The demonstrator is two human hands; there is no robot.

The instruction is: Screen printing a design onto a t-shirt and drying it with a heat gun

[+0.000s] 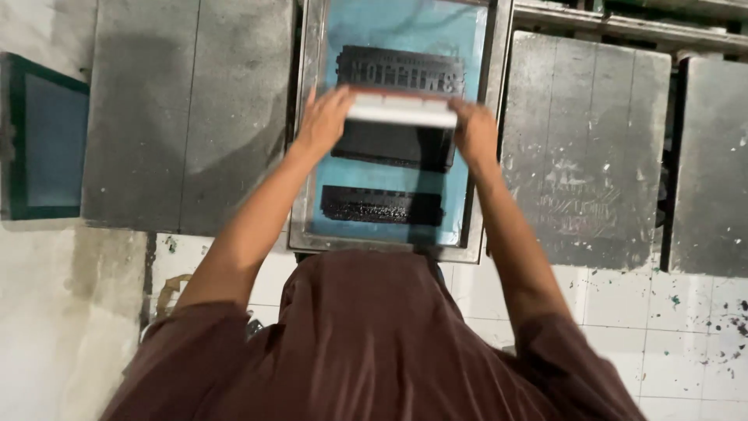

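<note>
A metal-framed printing screen with blue mesh and dark ink patches lies on the grey pallet in front of me. Across its upper middle sits a pale wooden squeegee, held level. My left hand grips its left end and my right hand grips its right end. Below the squeegee the mesh shows a black inked band, and a second dark patch lies nearer to me. My brown-sleeved arms reach forward over the frame's near edge.
Grey, ink-stained flat pallets stand to the left and right, with another at the far right. A dark green-framed screen leans at the far left. White tiled floor with ink specks lies below.
</note>
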